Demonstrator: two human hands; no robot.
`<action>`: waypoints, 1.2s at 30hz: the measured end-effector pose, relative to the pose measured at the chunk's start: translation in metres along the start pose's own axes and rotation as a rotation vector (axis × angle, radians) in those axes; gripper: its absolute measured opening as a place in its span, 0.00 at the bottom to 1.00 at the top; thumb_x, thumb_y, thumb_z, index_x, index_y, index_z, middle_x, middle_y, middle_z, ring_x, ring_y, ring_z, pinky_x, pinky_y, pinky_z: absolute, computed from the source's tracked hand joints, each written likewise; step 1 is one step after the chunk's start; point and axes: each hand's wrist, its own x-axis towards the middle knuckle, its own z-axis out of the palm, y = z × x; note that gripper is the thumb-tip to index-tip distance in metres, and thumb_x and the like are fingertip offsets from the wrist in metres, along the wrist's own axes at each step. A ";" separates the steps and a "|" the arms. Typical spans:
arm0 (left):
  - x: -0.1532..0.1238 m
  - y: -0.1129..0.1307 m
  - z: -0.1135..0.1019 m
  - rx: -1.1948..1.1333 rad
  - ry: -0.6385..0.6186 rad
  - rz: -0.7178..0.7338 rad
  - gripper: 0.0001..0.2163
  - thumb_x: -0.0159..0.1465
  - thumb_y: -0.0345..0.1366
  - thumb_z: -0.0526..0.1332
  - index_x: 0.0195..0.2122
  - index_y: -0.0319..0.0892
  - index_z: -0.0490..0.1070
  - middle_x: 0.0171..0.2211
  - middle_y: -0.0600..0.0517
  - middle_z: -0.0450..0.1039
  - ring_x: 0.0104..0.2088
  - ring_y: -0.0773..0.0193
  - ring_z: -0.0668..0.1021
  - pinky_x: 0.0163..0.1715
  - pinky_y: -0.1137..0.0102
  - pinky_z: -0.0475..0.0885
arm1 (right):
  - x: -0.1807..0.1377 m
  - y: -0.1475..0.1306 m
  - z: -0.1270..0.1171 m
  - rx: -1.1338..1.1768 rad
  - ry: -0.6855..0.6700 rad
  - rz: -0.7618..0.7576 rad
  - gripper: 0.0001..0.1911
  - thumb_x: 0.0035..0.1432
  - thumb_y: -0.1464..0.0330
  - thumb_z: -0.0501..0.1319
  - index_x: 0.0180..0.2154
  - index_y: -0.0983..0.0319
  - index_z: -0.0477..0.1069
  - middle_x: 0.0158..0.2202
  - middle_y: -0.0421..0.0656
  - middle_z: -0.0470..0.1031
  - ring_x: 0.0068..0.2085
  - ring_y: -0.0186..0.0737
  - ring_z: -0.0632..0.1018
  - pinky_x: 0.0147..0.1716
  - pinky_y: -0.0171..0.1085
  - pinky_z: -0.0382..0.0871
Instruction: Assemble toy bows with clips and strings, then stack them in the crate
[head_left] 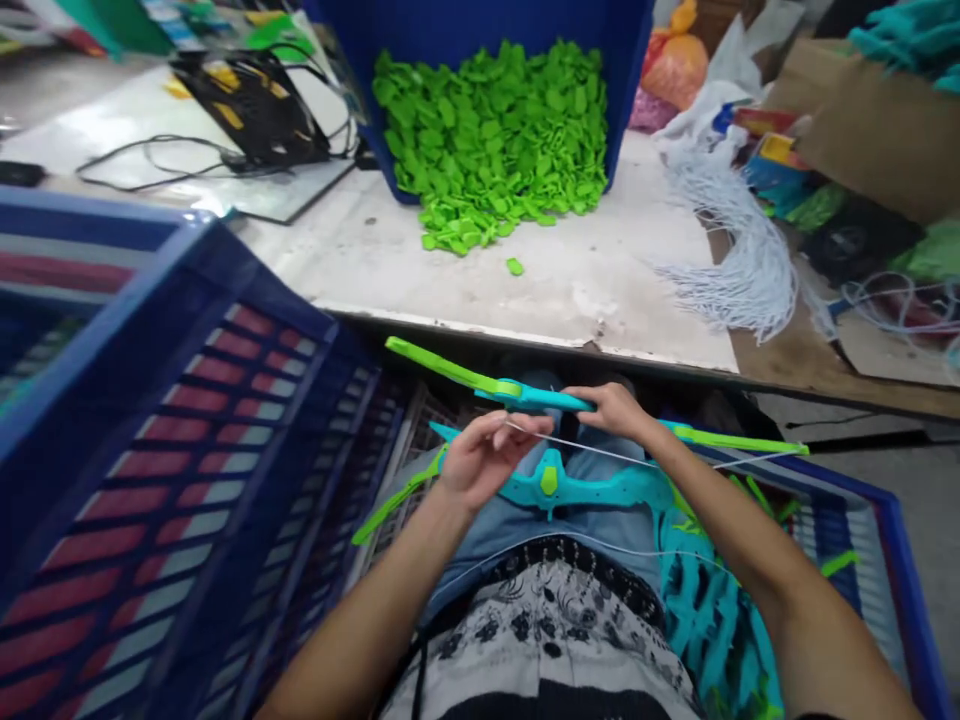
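Beside the desk point(637, 265), the right hand point(616, 410) clamps its grip on a turquoise-and-green bow point(534, 397), long axis sloping down rightward; the left hand point(484, 460) pinches white string point(600, 450).

Tabletop point(637, 240): worn white, beyond my grip point(613, 410)
Floor point(919, 490): grey, well right of my grip
Light point(90, 125): pale glare, ahead and left of my grip
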 end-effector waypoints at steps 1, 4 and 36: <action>0.005 -0.007 0.001 -0.071 0.015 0.007 0.18 0.50 0.40 0.71 0.13 0.40 0.64 0.22 0.52 0.71 0.33 0.62 0.78 0.48 0.62 0.74 | 0.002 0.003 0.004 0.005 -0.003 0.009 0.25 0.53 0.70 0.62 0.54 0.52 0.72 0.42 0.39 0.82 0.37 0.39 0.81 0.37 0.32 0.68; 0.019 -0.023 0.004 -0.110 0.032 0.016 0.12 0.51 0.39 0.71 0.22 0.38 0.71 0.22 0.54 0.72 0.29 0.66 0.78 0.45 0.63 0.75 | 0.006 0.009 0.013 0.016 0.010 0.002 0.25 0.52 0.69 0.62 0.53 0.52 0.73 0.39 0.39 0.83 0.34 0.38 0.80 0.34 0.31 0.68; 0.027 0.063 -0.065 0.527 0.901 0.758 0.10 0.50 0.40 0.68 0.27 0.38 0.78 0.19 0.56 0.69 0.21 0.72 0.67 0.23 0.74 0.62 | 0.012 0.017 0.019 0.204 0.037 -0.054 0.23 0.51 0.66 0.58 0.50 0.59 0.77 0.32 0.38 0.82 0.20 0.33 0.74 0.25 0.32 0.70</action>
